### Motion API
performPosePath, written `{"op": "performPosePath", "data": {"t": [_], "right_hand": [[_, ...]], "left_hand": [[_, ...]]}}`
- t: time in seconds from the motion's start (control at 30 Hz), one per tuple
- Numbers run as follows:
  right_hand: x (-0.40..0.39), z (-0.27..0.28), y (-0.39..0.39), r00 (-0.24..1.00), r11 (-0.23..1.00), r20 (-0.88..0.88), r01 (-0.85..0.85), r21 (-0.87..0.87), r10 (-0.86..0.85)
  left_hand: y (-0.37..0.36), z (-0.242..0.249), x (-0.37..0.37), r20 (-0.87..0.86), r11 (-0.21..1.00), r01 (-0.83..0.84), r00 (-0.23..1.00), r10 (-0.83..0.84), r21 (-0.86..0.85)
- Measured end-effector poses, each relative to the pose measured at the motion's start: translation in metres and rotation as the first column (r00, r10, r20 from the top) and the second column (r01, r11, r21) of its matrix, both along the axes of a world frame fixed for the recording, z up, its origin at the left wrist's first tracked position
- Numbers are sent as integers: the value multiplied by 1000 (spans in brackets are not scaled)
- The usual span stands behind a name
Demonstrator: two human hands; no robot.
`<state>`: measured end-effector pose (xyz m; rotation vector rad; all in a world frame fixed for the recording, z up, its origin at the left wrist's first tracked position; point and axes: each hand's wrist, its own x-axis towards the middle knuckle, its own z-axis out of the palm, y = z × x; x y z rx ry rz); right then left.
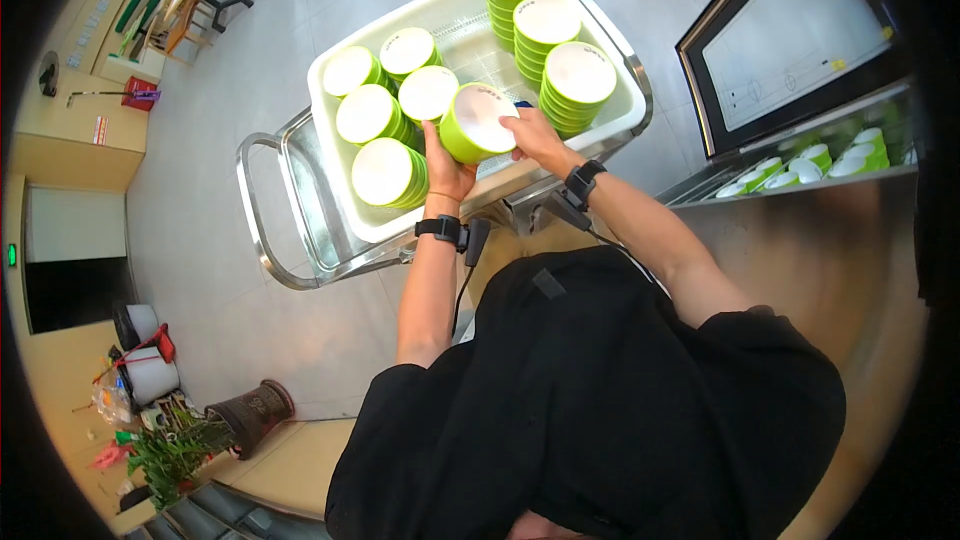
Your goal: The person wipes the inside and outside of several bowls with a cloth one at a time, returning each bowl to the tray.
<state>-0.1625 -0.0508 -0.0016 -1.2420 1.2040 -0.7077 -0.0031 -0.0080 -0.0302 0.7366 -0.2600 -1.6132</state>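
Note:
Both of my hands are on a lime-green and white bowl [488, 118] over the near side of a white plastic tub [376, 232]. My left hand [450, 168] wraps its left side and underside, with the fingers partly hidden. On the right, my right hand [538, 138] grips the rim, thumb over the white face. Stacks of similar green bowls stand in the tub: one stack [383, 172] beside my left hand, another stack [578, 80] just beyond my right hand. Each wrist wears a black strap with a device.
The tub rests on a metal trolley [300, 282] with a curved handle at left. At right, more green bowls [800, 168] sit in a steel compartment below a dark-framed panel [790, 45]. A potted plant [250, 415] stands at lower left; a table and chairs are at upper left.

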Motion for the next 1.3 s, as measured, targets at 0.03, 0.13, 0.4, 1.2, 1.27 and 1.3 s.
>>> {"op": "performPosePath", "data": {"t": [0.03, 0.13, 0.4, 1.2, 1.27, 1.3], "right_hand": [[2, 3, 0, 999, 999, 37, 23, 47, -25], [3, -3, -2, 978, 988, 175, 88, 129, -110], [47, 12, -58, 994, 960, -65, 69, -270, -89], [101, -19, -112, 845, 926, -462, -359, -119, 268], [93, -7, -105, 868, 920, -366, -385, -72, 335], [86, 4, -98, 874, 920, -360, -381, -92, 326]], "left_hand": [[0, 1, 1, 6, 1000, -20, 1000, 20, -21], [6, -2, -4, 176, 996, -65, 981, 75, -62], [0, -6, -26, 984, 957, 229, -47, -174, 180], [-5, 10, -41, 937, 928, 227, -257, -235, 295], [-5, 6, -39, 905, 913, 201, -317, -283, 356], [-5, 1, -36, 891, 904, 192, -336, -305, 382]]}}
